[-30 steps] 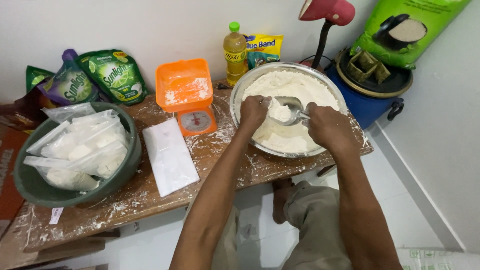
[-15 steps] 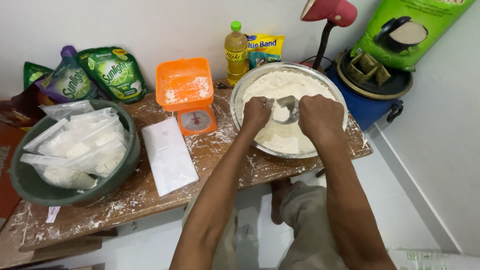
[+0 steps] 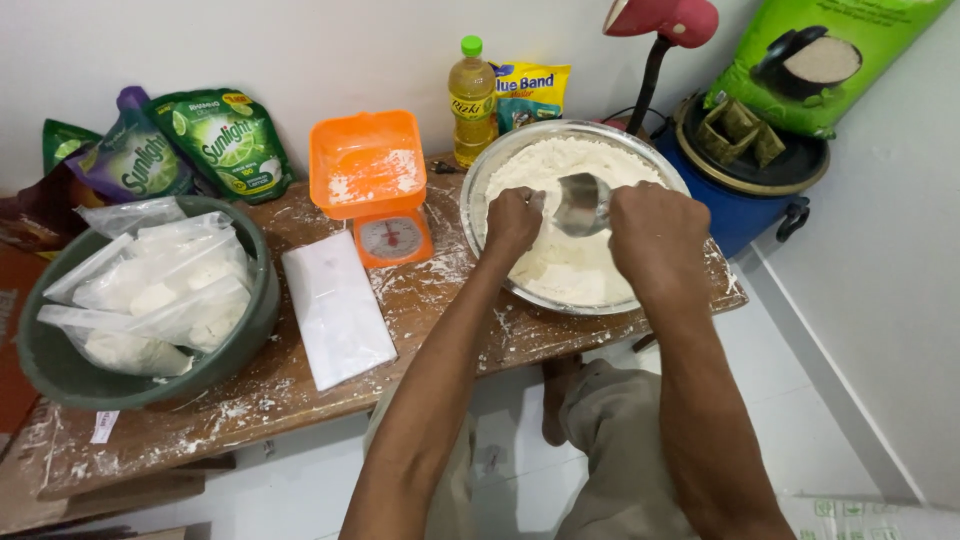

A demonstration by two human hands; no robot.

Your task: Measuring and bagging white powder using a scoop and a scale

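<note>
Table (image 3: 300, 390): wooden, dusted with white powder.
Green tub (image 3: 255, 310): at the left end, packed with filled clear bags.
Metal bowl (image 3: 480, 190): at the right end, heaped with flour (image 3: 570, 270).
Scale (image 3: 372, 185): orange, between tub and bowl, powder in its tray.
Bag stack (image 3: 337, 310): flat and white, in front of the scale.
Right hand (image 3: 655, 235): closed around the handle of a metal scoop (image 3: 582, 203), tipped over the flour.
Left hand (image 3: 512, 220): fingers curled, just beside the scoop's mouth; what it grips I cannot tell.
</note>
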